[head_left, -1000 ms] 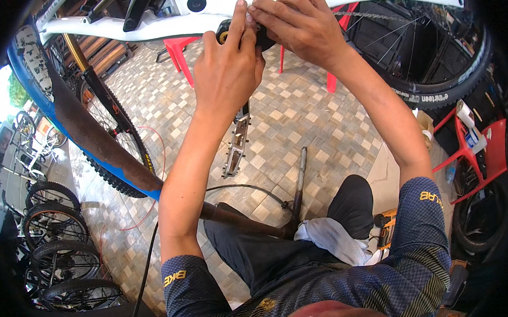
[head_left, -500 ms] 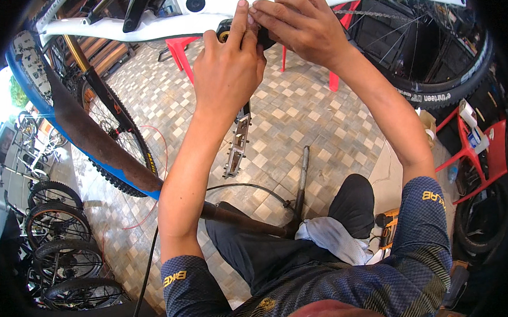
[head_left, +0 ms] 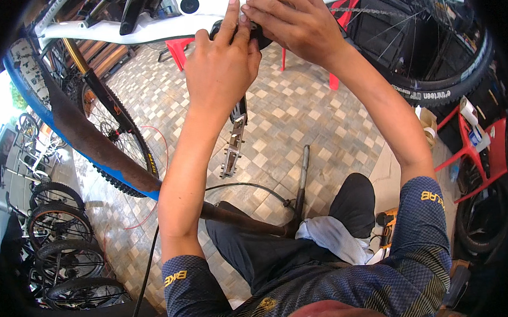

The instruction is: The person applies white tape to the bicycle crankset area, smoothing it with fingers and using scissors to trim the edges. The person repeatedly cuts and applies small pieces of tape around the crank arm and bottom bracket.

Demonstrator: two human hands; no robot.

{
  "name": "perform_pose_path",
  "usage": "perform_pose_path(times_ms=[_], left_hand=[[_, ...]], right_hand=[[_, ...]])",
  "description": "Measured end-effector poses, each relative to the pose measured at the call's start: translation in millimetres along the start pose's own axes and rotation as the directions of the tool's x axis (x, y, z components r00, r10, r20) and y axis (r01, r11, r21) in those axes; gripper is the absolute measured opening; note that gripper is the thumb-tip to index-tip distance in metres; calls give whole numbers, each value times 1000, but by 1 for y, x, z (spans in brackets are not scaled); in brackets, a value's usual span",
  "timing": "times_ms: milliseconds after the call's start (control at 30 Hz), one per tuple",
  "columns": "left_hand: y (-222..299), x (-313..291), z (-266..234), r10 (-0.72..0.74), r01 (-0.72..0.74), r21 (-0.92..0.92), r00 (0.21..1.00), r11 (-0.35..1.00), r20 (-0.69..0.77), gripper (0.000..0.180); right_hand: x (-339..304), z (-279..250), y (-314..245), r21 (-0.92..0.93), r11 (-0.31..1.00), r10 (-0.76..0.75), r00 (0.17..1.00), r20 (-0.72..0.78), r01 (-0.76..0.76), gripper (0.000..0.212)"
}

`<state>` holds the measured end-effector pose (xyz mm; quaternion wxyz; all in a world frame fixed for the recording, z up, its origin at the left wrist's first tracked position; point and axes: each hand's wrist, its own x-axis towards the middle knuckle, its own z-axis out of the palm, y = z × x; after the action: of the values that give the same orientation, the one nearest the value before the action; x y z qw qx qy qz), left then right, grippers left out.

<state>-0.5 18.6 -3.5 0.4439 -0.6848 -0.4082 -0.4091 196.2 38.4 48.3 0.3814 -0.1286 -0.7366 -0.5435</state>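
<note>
Both my hands are up at the white bicycle frame (head_left: 146,36), beside its dark crank area. My left hand (head_left: 219,69) has its fingers spread, one stretched up onto the white tube and others reaching over the dark part below. Right beside it, my right hand (head_left: 299,23) has its fingers bent and pressed together against the frame, tips nearly meeting the left ones. Anything between those tips is too small or hidden to name. Below my left hand hangs a crank arm (head_left: 238,110) with a flat metal pedal (head_left: 232,148).
A worn blue-and-brown stand tube (head_left: 88,131) slants across on the left, near the fork (head_left: 95,83). The rear wheel (head_left: 432,91) is at upper right, above a red plastic chair (head_left: 481,160). A grey cloth (head_left: 334,237) lies by my legs. Several bikes (head_left: 58,223) stand at left.
Both hands have shifted slightly left along with the frame, and the pedal has swung a little left. My fingers stay at the same part of the frame.
</note>
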Motion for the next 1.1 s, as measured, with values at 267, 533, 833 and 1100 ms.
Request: perform_pose_path(times_ms=[267, 533, 833, 1100], left_hand=[[2, 3, -9, 7, -7, 13, 999, 1000, 47, 34], [2, 5, -14, 20, -23, 36, 996, 999, 82, 33], [0, 6, -13, 43, -46, 32, 994, 998, 99, 30], [0, 6, -14, 53, -56, 27, 994, 998, 100, 36]], right_hand=[[-1, -1, 6, 59, 998, -33, 999, 12, 33, 33], [-5, -6, 13, 29, 985, -170, 984, 42, 169, 31], [-5, -6, 18, 37, 979, -204, 975, 87, 202, 29], [-6, -7, 16, 0, 983, -180, 979, 91, 181, 31]])
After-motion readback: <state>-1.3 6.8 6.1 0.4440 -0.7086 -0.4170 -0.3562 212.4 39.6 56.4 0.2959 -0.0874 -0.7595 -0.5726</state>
